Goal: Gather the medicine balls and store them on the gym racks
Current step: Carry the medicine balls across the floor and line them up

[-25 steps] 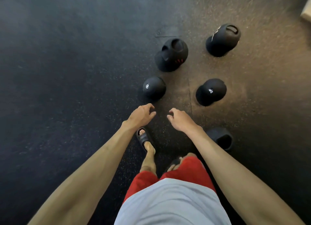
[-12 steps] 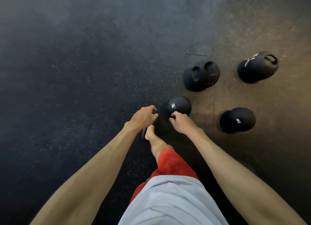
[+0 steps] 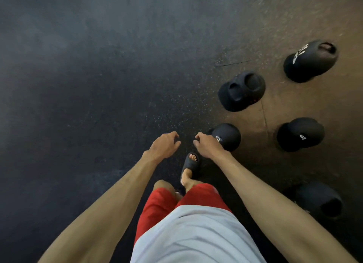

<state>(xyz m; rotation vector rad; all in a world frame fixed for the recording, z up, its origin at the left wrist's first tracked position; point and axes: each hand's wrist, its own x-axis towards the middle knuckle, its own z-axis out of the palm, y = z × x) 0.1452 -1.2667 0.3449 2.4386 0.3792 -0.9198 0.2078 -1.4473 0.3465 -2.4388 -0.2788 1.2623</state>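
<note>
head view: since half a second ago the cluster has slid toward the right of the frame and the person has stepped forward on a black sandal (image 3: pixel 191 163), so i judge this an approach with no ball gathered yet; no rack is in view. five medicine balls lie apart on the rubber floor (image 3: pixel 98 85): the small ball marked 3 (image 3: pixel 228 136) nearest, the ball marked 6 (image 3: pixel 300 134) to its right, a two-handled ball (image 3: pixel 242 90) beyond, a white-lettered ball (image 3: pixel 310 61) farthest, and a fifth ball (image 3: pixel 322 200) at lower right. the left hand (image 3: pixel 164 144) hangs loosely curled over bare floor, empty. the right hand (image 3: pixel 208 146), also loosely curled and empty, overlaps the small ball's edge, though it looks to be above it rather than touching
</note>
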